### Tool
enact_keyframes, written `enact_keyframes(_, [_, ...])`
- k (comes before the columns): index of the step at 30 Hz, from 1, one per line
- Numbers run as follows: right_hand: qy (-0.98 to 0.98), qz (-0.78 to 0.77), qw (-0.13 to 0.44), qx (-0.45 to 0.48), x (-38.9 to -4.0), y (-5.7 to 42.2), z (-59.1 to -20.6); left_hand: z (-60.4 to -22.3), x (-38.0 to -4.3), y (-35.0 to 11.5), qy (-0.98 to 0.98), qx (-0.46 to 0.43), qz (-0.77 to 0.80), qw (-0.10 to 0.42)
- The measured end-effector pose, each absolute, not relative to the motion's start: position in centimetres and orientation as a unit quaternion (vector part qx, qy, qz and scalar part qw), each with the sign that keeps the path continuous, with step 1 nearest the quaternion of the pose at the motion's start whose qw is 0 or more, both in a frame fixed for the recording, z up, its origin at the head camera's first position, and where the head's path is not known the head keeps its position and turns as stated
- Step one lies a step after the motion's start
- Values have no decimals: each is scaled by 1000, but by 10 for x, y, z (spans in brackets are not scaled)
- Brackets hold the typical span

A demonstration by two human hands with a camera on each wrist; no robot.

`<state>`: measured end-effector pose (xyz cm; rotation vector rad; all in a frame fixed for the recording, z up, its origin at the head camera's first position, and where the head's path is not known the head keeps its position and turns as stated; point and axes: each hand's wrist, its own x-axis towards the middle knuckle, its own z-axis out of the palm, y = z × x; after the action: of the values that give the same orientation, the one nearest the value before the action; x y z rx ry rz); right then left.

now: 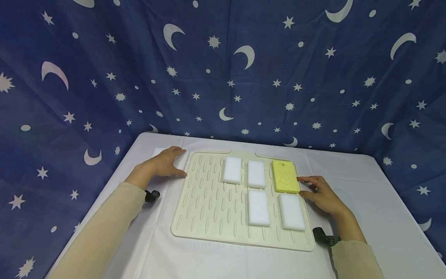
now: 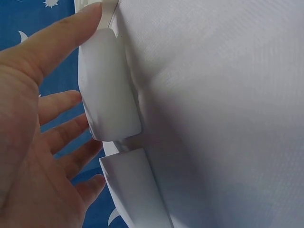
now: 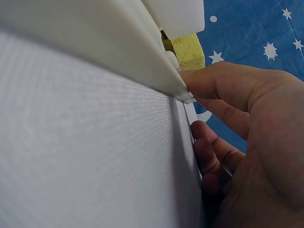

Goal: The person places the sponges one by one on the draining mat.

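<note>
A cream drying mat (image 1: 216, 213) with oval ridges lies on the white-covered table. Several white sponge blocks (image 1: 258, 207) and one yellow sponge (image 1: 286, 176) rest on its right part. My left hand (image 1: 163, 162) is at the mat's left edge, thumb and fingers spread apart. In the left wrist view, a white sponge block (image 2: 111, 88) lies between its thumb and fingers, and a second white block (image 2: 137, 192) is farther along. My right hand (image 1: 322, 195) touches the mat's right edge beside the yellow sponge with thumb and index fingertips; its other fingers bend loosely.
A white cloth (image 1: 352, 190) covers the table. Behind it and along the sides hangs a dark blue curtain (image 1: 265, 69) patterned with moons and stars. A small black device is strapped at each wrist.
</note>
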<state>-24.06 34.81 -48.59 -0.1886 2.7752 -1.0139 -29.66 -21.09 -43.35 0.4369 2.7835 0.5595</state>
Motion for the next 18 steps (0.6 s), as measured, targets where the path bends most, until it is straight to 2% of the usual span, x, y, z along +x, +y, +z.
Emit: enact_keyframes(18, [933, -343, 89, -63, -240, 348, -486, -434, -300, -214, 961, 154, 173, 154])
